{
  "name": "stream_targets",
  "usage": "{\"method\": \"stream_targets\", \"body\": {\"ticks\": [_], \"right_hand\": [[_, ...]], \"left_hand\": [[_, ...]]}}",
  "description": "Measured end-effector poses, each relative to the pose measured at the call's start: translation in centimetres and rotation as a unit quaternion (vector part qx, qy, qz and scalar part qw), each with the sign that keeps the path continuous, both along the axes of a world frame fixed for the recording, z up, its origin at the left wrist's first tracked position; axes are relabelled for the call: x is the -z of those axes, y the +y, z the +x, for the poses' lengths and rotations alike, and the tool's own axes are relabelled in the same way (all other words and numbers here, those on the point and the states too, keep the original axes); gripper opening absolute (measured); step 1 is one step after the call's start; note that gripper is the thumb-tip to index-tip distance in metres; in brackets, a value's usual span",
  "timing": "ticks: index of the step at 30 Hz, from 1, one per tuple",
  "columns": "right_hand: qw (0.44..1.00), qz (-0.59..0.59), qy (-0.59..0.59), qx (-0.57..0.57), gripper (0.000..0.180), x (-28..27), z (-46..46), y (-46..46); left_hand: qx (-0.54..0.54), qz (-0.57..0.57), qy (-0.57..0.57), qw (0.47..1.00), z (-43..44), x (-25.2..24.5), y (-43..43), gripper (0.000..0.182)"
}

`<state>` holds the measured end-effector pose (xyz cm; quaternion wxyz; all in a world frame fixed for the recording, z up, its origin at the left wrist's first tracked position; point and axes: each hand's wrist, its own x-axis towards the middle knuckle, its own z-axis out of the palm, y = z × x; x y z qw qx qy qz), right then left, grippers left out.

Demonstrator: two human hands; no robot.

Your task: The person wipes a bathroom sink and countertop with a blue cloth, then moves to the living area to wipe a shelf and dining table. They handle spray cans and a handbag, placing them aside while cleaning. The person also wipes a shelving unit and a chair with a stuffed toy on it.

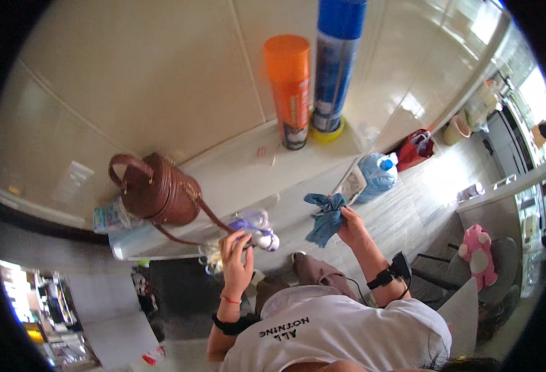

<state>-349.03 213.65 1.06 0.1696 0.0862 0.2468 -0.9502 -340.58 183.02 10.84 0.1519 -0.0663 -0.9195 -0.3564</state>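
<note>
My right hand [353,226] grips a crumpled blue cloth [325,218], which hangs in front of the pale shelf [254,174]. To the left, my left hand [238,264] is raised with its fingertips at the strap [213,215] of a brown leather bucket bag [161,190]. Whether the fingers close around the strap cannot be seen. The bag stands on the shelf with its top handle upright. Just beyond my left fingers and lower down are white and purple shoes [266,237], partly hidden by the hand.
On the shelf stand an orange spray can [294,93] and a taller blue can [335,74] with a yellow base. A large blue-capped water bottle [377,174] and a red bag [415,151] line the wall. A pink plush toy [477,258] sits on a grey chair [505,265].
</note>
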Motion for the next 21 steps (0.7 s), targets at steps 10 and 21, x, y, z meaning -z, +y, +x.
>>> {"method": "stream_targets", "body": {"ticks": [10,21], "right_hand": [[0.951,-0.144,-0.05,-0.268,0.07,-3.6,2.6,-8.4],[0.796,-0.019,0.123,-0.593,0.079,-6.7,11.8,-18.6]], "left_hand": [[-0.022,0.25,-0.19,0.949,4.7,1.8,1.1,0.03],[-0.086,0.234,-0.164,0.954,20.0,4.5,-1.7,0.041]]}}
